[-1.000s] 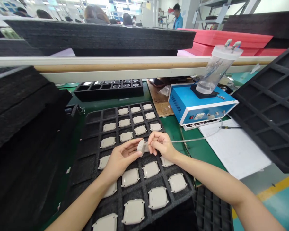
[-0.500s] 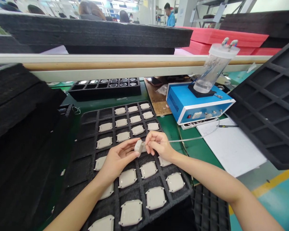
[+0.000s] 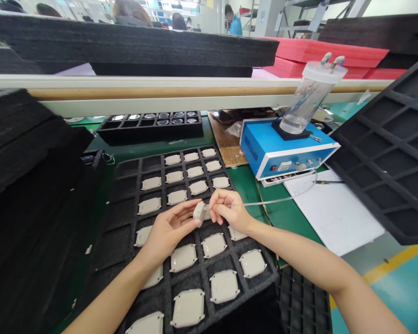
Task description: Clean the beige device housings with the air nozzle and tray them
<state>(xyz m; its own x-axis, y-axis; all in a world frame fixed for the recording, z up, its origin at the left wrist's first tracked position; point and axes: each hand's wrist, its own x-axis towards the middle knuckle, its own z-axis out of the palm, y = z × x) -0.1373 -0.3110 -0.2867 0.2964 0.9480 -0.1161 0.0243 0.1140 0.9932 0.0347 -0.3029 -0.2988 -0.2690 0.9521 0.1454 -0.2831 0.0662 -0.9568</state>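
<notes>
Between the thumb and fingers of my left hand [image 3: 167,229] is a cream watch case [image 3: 198,215], held on edge above the tray. My right hand [image 3: 230,211], fingers pinched together, grips the end of a thin clear tube [image 3: 270,202] right beside the case. Whatever tip the tube has is hidden by my fingers. Under both hands lies a black foam tray [image 3: 245,297] with rows of similar cream watch cases [image 3: 188,308] lying flat in its compartments. Several compartments along its left side hold nothing.
The tube runs to a blue control box [image 3: 285,148] carrying a clear cylinder [image 3: 299,104]. White paper [image 3: 337,218] lies right of it. Black foam stacks [image 3: 24,153] rise at left; a tilted foam tray [image 3: 386,148] stands at right. A shelf rail [image 3: 153,95] crosses behind.
My hands, the watch case and the tube hold nearly the same pose. The view has shifted very slightly. In the background, a person in blue has moved left.
</notes>
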